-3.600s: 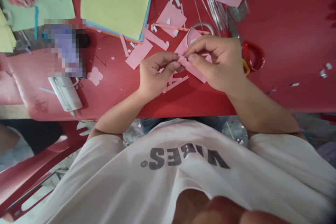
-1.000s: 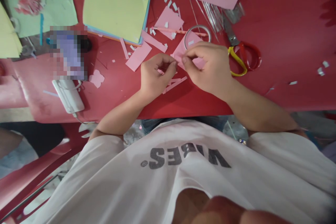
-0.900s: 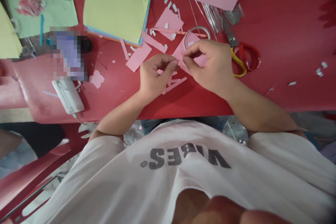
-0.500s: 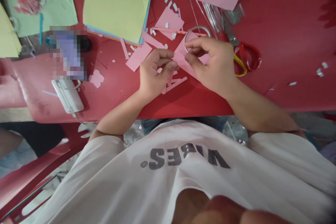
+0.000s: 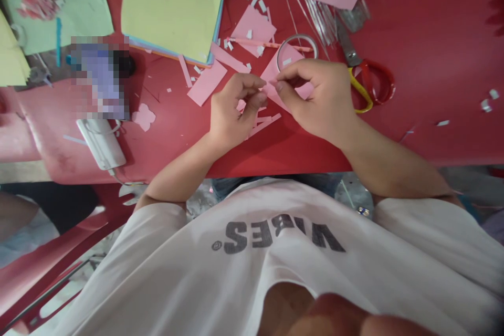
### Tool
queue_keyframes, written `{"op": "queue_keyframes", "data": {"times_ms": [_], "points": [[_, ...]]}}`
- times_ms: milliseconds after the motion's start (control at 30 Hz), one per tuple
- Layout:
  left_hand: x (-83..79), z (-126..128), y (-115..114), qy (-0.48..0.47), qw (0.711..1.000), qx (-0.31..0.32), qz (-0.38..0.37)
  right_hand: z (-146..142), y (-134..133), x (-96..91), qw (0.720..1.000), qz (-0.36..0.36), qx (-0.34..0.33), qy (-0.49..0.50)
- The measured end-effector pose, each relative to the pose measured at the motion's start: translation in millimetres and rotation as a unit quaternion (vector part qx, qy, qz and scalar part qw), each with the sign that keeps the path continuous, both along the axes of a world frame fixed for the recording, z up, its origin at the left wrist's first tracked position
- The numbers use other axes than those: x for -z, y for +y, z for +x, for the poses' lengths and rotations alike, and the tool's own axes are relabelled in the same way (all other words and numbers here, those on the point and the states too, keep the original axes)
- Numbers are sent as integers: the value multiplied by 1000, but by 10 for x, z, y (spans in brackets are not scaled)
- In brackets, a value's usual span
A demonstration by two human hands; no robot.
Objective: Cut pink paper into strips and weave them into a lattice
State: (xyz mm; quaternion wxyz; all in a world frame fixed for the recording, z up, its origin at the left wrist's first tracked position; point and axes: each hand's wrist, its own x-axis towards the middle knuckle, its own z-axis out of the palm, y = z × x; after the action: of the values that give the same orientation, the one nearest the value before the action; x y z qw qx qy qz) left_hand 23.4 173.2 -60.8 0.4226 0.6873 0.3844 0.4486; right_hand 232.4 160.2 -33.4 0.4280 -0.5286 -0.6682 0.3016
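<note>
My left hand (image 5: 236,107) is closed in a pinch over the red table, thumb against the bent fingers. What lies between its fingertips is too small to make out. Facing it from the right, my right hand (image 5: 318,92) pinches thumb and forefinger on what looks like a small piece of pink paper (image 5: 272,83). The two sets of fingertips are a short gap apart. Beneath the right fingers lies a pink sheet (image 5: 299,90) with a roll of clear tape (image 5: 315,48) on it. Narrow pink strips (image 5: 268,125) are partly hidden below my left hand.
Red-and-yellow-handled scissors (image 5: 360,71) lie beside my right wrist. Beyond are a pink pencil (image 5: 252,42), silvery wires (image 5: 321,23) and a yellow paper stack (image 5: 173,8). Leftward sit a pink paper flower (image 5: 144,117), a white power bank (image 5: 101,144) and a blurred-out object (image 5: 103,81).
My right fingertips have shifted slightly left and down off the tape roll, and a bit of pink shows at their tips. My left hand has barely moved. The view has shifted a little.
</note>
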Motion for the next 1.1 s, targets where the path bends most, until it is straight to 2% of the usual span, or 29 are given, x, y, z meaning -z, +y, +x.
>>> {"op": "queue_keyframes", "data": {"times_ms": [200,433,700,933,1100], "points": [[11,2,-10,26,999,-21,12,-23,-35,-1,1000,-15,-11,4],[-32,11,-8,41,996,-22,72,-18,-45,-51,999,-31,-27,15],[2,-9,-1,51,995,-4,88,-16,-48,-135,998,-58,-32,-1],[-59,10,-15,36,996,-6,78,1,-33,-115,997,-66,-40,-11],[-44,11,-1,41,995,-9,92,-1,-28,-110,997,-57,-44,-20]]}}
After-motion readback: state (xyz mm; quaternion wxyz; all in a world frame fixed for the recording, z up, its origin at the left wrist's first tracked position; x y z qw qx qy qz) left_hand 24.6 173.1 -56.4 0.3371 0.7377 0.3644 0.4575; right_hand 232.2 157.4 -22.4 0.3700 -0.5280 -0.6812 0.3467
